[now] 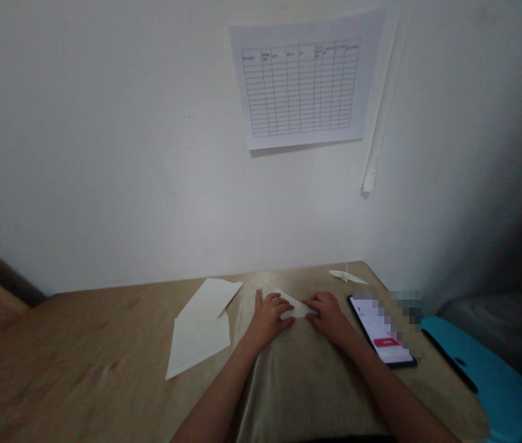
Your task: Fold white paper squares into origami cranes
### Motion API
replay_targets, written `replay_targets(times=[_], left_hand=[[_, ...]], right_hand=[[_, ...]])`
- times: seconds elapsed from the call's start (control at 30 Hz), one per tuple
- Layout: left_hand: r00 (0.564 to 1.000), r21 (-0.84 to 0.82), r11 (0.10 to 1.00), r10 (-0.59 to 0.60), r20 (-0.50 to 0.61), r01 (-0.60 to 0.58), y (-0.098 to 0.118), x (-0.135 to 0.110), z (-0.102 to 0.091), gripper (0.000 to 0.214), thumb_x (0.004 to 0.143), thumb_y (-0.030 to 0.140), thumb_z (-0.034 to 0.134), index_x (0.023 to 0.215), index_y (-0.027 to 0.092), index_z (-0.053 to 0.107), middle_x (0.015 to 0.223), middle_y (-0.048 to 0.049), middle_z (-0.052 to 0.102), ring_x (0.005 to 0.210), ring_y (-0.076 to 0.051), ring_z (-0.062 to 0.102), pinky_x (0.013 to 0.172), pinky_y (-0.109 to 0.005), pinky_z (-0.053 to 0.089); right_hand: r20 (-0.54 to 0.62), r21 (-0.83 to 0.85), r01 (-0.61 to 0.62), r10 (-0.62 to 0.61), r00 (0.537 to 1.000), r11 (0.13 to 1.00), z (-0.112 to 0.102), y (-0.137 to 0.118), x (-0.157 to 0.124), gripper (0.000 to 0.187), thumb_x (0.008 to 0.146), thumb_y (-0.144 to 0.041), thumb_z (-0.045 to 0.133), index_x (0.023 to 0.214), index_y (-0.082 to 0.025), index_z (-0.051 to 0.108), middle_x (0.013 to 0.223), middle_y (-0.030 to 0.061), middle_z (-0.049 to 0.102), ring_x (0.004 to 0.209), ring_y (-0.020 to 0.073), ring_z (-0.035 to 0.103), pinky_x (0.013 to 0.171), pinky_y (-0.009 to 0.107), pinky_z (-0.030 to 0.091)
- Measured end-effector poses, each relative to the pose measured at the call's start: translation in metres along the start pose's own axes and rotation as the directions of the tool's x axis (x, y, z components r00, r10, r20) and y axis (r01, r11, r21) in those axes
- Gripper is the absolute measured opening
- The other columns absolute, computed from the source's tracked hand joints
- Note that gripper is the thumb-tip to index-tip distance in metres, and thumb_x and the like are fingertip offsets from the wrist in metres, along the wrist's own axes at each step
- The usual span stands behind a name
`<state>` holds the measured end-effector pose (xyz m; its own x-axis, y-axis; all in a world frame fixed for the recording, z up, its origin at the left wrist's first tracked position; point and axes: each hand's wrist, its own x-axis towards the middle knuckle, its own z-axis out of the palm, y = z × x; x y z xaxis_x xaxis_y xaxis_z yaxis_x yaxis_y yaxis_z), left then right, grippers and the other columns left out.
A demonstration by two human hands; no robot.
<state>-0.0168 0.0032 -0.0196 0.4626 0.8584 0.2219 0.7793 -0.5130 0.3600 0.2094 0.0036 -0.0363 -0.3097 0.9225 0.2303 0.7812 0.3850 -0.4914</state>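
A small white sheet of paper (298, 309), folded to a pointed shape, lies on the cloth-covered table between both hands. My left hand (269, 317) grips its left side, with fingers over the top and the thumb at the near edge. At the right corner, my right hand (329, 315) pinches the same paper between fingers and thumb. Parts of the paper are hidden under the fingers. To the left of my left hand lie two loose sheets, a plain paper (208, 298) partly overlapping a lined paper (200, 344).
A phone (383, 332) with its screen lit lies right of my right hand. Behind it sits a small folded paper figure (346, 276). A blue chair-like object (482, 375) stands past the right table edge. A printed table sheet (305, 86) hangs on the wall (127, 154).
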Motion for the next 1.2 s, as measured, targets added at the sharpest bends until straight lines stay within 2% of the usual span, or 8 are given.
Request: replay_targets(times=[0.1, 0.2, 0.37, 0.73, 0.97, 1.07, 1.2], left_hand=[[1.000, -0.013, 1.000, -0.007, 0.005, 0.007, 0.003, -0.002, -0.002, 0.036, 0.083, 0.043, 0.075, 0.118, 0.037, 0.070, 0.124, -0.0021, 0.071, 0.132, -0.031, 0.049, 0.116, -0.072, -0.004], [1.000, 0.003, 1.000, -0.013, 0.008, 0.012, 0.005, -0.002, -0.003, 0.039, 0.082, 0.043, 0.076, 0.120, 0.038, 0.070, 0.123, -0.0024, 0.071, 0.133, -0.031, 0.048, 0.116, -0.073, -0.003], [1.000, 0.055, 0.998, -0.002, 0.009, 0.001, 0.009, 0.001, -0.004, 0.034, 0.085, 0.038, 0.073, 0.119, 0.037, 0.070, 0.118, -0.0033, 0.073, 0.132, -0.030, 0.050, 0.116, -0.073, -0.004], [0.989, 0.129, 0.983, 0.138, -0.049, -0.130, 0.000, 0.004, 0.008, 0.020, 0.088, 0.033, 0.069, 0.107, 0.032, 0.075, 0.104, -0.0023, 0.078, 0.124, -0.027, 0.058, 0.118, -0.070, -0.007], [0.966, 0.248, 0.941, 0.251, -0.061, -0.229, 0.000, 0.007, 0.012, 0.014, 0.088, 0.030, 0.068, 0.100, 0.030, 0.074, 0.094, -0.0006, 0.078, 0.118, -0.024, 0.061, 0.120, -0.066, -0.011], [0.959, 0.260, 0.936, 0.267, -0.093, -0.236, -0.001, 0.008, 0.014, 0.010, 0.090, 0.029, 0.066, 0.095, 0.030, 0.075, 0.090, 0.0012, 0.078, 0.114, -0.022, 0.063, 0.121, -0.063, -0.014], [0.959, 0.212, 0.954, 0.245, -0.141, -0.212, -0.001, 0.007, 0.014, 0.013, 0.092, 0.028, 0.063, 0.092, 0.031, 0.076, 0.090, 0.0026, 0.078, 0.113, -0.020, 0.064, 0.122, -0.063, -0.010]], right_hand=[[-0.022, 0.015, 0.021, -0.021, 1.000, 1.000, 0.000, 0.002, -0.001, 0.041, 0.083, -0.023, 0.066, 0.124, -0.026, 0.069, 0.118, 0.0086, 0.064, 0.118, 0.0261, 0.053, 0.111, 0.046, 0.031], [-0.004, 0.037, 0.051, -0.051, 0.999, 0.998, 0.000, 0.002, -0.002, 0.038, 0.084, -0.028, 0.067, 0.122, -0.028, 0.070, 0.123, 0.0076, 0.064, 0.121, 0.0266, 0.052, 0.116, 0.049, 0.025], [0.033, 0.040, 0.043, -0.044, 0.998, 0.998, 0.001, 0.001, -0.003, 0.039, 0.084, -0.031, 0.067, 0.123, -0.027, 0.069, 0.122, 0.0078, 0.066, 0.121, 0.0265, 0.053, 0.118, 0.053, 0.017], [0.039, 0.080, 0.021, -0.024, 0.999, 0.997, 0.002, 0.001, -0.003, 0.041, 0.080, -0.027, 0.067, 0.121, -0.026, 0.070, 0.116, 0.0082, 0.067, 0.118, 0.0265, 0.055, 0.115, 0.050, 0.025], [-0.024, 0.071, 0.054, -0.052, 0.998, 0.996, 0.003, 0.001, -0.003, 0.042, 0.080, -0.022, 0.066, 0.122, -0.027, 0.069, 0.116, 0.0076, 0.067, 0.116, 0.0258, 0.056, 0.114, 0.049, 0.028], [-0.051, 0.046, 0.066, -0.063, 0.997, 0.997, 0.003, 0.003, -0.002, 0.035, 0.082, -0.020, 0.065, 0.115, -0.027, 0.072, 0.115, 0.0075, 0.068, 0.115, 0.0254, 0.056, 0.112, 0.050, 0.028], [-0.077, 0.013, 0.074, -0.073, 0.994, 0.997, 0.003, 0.004, -0.001, 0.019, 0.088, -0.021, 0.060, 0.098, -0.028, 0.075, 0.106, 0.0047, 0.070, 0.112, 0.0248, 0.057, 0.115, 0.056, 0.020]])
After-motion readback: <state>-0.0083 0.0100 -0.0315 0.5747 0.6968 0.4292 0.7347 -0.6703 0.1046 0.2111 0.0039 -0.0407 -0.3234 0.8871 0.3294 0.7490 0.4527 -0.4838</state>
